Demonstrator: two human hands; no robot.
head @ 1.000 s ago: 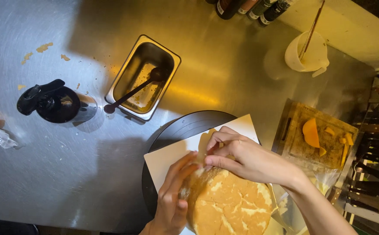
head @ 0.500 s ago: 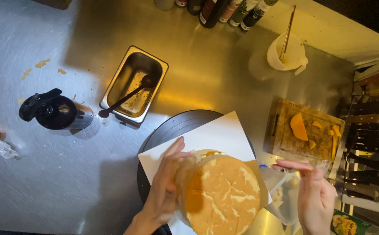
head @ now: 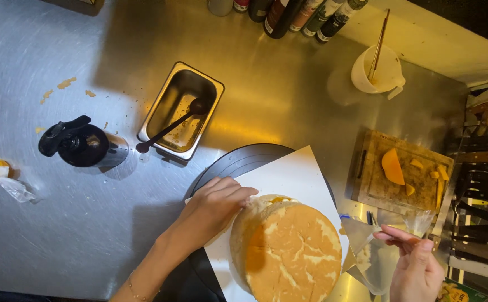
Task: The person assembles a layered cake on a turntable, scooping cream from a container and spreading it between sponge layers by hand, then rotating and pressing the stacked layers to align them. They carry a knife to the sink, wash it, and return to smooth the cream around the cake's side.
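On the steel counter, a round sponge cake (head: 289, 249) sits on a white square board (head: 289, 173) on top of a dark turntable (head: 238, 162). Left hand (head: 216, 207) is flat with fingers together, pressed against the cake's upper left side, holding nothing, just steadying it. Right hand (head: 417, 268) is off to the right, pinching a clear piping bag (head: 378, 257) between fingertips. I reckon the trick at this point is keeping that left palm light so the soft edge doesn't dent, and holding the bag tip-up so nothing leaks. Further back there's a metal pan with a ladle (head: 179, 112), a black-topped dispenser (head: 81, 145) and a wooden board with orange fruit pieces (head: 403, 170).
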